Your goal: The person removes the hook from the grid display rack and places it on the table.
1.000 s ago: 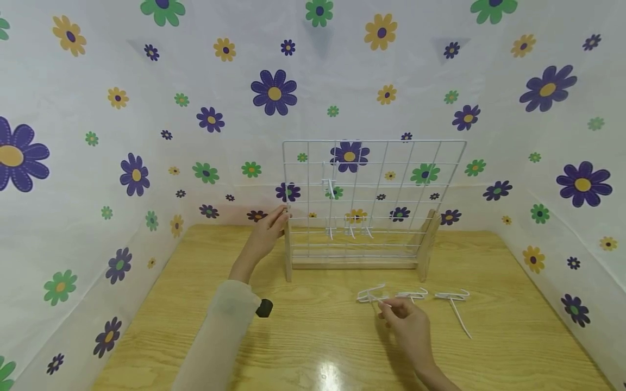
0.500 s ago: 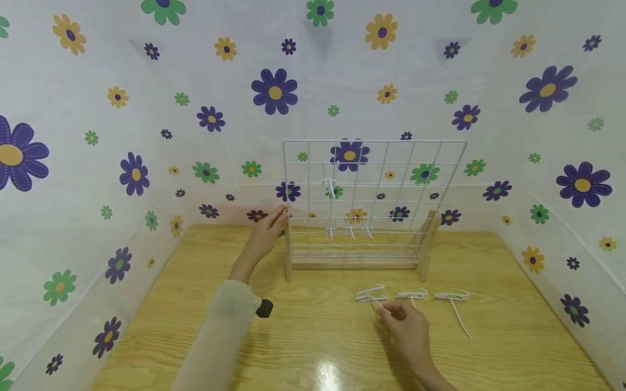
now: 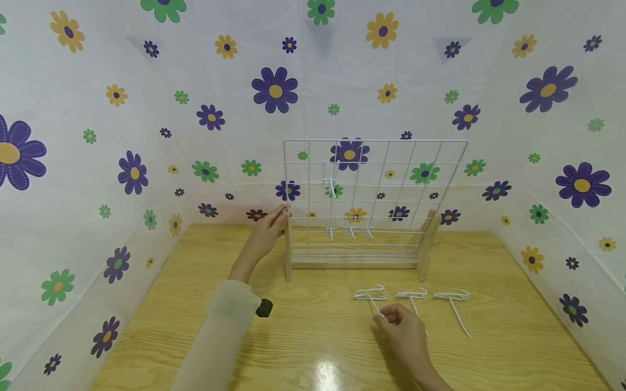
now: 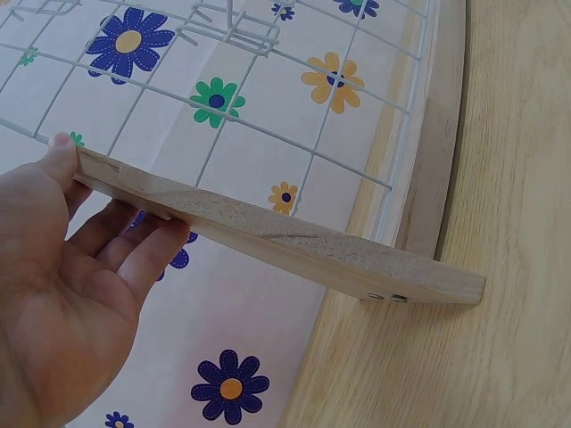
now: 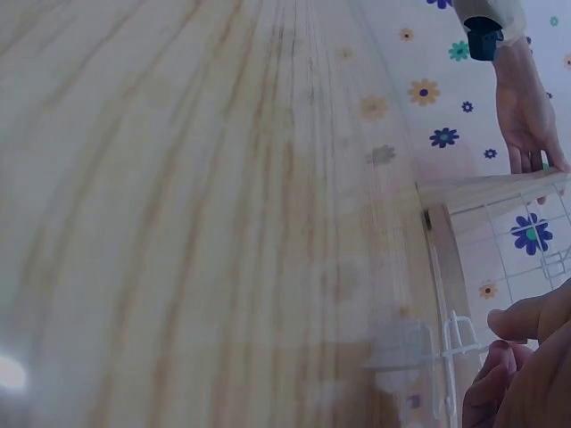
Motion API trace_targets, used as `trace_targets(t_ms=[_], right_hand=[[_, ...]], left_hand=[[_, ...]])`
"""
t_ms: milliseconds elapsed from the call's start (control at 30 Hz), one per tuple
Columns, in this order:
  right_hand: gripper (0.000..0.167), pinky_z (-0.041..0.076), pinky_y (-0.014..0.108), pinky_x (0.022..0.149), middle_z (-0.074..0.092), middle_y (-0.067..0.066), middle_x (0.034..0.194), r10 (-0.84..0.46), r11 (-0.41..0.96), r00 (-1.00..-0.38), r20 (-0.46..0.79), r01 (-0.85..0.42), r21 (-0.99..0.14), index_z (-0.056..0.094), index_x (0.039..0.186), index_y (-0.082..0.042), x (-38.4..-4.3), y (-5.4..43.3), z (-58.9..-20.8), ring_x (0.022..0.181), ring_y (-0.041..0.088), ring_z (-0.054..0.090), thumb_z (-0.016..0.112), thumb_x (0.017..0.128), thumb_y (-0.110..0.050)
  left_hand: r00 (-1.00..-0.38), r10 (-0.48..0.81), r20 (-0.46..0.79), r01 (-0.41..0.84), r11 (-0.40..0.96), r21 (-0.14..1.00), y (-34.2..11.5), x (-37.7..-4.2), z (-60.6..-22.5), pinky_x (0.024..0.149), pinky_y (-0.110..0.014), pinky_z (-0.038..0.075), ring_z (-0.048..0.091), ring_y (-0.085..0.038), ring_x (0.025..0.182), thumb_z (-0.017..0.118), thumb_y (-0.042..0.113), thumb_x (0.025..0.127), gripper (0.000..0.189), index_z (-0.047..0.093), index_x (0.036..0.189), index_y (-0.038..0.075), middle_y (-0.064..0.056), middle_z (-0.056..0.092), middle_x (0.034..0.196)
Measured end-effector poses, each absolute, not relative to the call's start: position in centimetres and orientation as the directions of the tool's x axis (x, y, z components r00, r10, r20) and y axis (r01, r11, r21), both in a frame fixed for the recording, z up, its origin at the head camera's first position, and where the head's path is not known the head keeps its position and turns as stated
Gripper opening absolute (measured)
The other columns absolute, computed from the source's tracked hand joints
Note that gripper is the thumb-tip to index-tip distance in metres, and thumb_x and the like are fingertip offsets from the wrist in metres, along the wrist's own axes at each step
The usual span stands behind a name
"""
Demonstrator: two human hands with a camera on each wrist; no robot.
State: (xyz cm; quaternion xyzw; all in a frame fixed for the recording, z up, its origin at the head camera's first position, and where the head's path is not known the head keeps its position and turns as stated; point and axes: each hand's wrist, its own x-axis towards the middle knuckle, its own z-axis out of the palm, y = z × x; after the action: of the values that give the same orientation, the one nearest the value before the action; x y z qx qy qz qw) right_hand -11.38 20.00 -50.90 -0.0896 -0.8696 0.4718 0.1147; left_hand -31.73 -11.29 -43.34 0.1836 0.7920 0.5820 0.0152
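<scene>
My left hand (image 3: 264, 236) holds the upper end of the left wooden upright (image 4: 294, 236) of a white wire grid rack (image 3: 374, 201). In the left wrist view its thumb lies on one side of the wood and its fingers on the other. My right hand (image 3: 403, 331) pinches the rod of a white wire hook (image 3: 370, 296) low over the table in front of the rack. Two similar hooks, a middle one (image 3: 411, 295) and a right one (image 3: 452, 296), lie beside it. The right wrist view shows the pinched hook (image 5: 459, 334) partly, next to the fingertips.
One hook (image 3: 331, 187) hangs higher on the grid, with three more (image 3: 351, 232) in a row below. A wooden bar (image 3: 354, 266) joins the rack's uprights at the base. Flowered white sheeting (image 3: 313, 70) encloses the wooden table (image 3: 195, 326) at back and sides.
My right hand has shifted slightly left and toward me, still pinching the hook, which has slid slightly left. More of the middle hook's rod shows. The left hand stays on the upright.
</scene>
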Motion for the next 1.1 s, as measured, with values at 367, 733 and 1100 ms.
trace_targets(t_ms=[367, 733, 1100], right_hand=[[0.012, 0.040, 0.015, 0.042, 0.063, 0.000, 0.071, 0.210, 0.568, -0.973, 0.090, 0.046, -0.822, 0.072, 0.094, 0.005, -11.26, 20.00, -51.03, 0.056, 0.008, 0.052, 0.079, 0.086, -0.001], [0.018, 0.044, 0.016, 0.046, 0.063, 0.000, 0.073, 0.158, 0.596, -0.987, 0.036, 0.066, -0.800, 0.073, 0.094, 0.005, -11.12, 20.16, -51.56, 0.057, 0.009, 0.051, 0.082, 0.085, -0.008], [0.020, 0.042, 0.018, 0.041, 0.063, -0.002, 0.072, 0.153, 0.679, -0.988, 0.032, 0.081, -0.729, 0.073, 0.089, -0.003, -11.15, 20.22, -51.48, 0.055, 0.010, 0.051, 0.084, 0.085, -0.019]], left_hand=[[-0.933, 0.306, 0.188, 0.274, 0.269, 0.923, -11.26, -31.72, -43.39, 0.107, -0.042, 0.053, 0.050, -0.038, 0.139, 0.044, 0.042, 0.112, 0.058, 0.035, 0.162, 0.013, -0.016, 0.050, 0.154], [-0.932, 0.310, 0.188, 0.274, 0.266, 0.924, -11.23, -31.56, -43.13, 0.108, -0.043, 0.052, 0.048, -0.038, 0.141, 0.043, 0.042, 0.112, 0.059, 0.035, 0.162, 0.013, -0.017, 0.047, 0.156], [-0.933, 0.304, 0.190, 0.276, 0.270, 0.922, -11.19, -31.65, -43.28, 0.107, -0.041, 0.053, 0.050, -0.037, 0.139, 0.044, 0.043, 0.112, 0.060, 0.035, 0.162, 0.013, -0.016, 0.049, 0.155]])
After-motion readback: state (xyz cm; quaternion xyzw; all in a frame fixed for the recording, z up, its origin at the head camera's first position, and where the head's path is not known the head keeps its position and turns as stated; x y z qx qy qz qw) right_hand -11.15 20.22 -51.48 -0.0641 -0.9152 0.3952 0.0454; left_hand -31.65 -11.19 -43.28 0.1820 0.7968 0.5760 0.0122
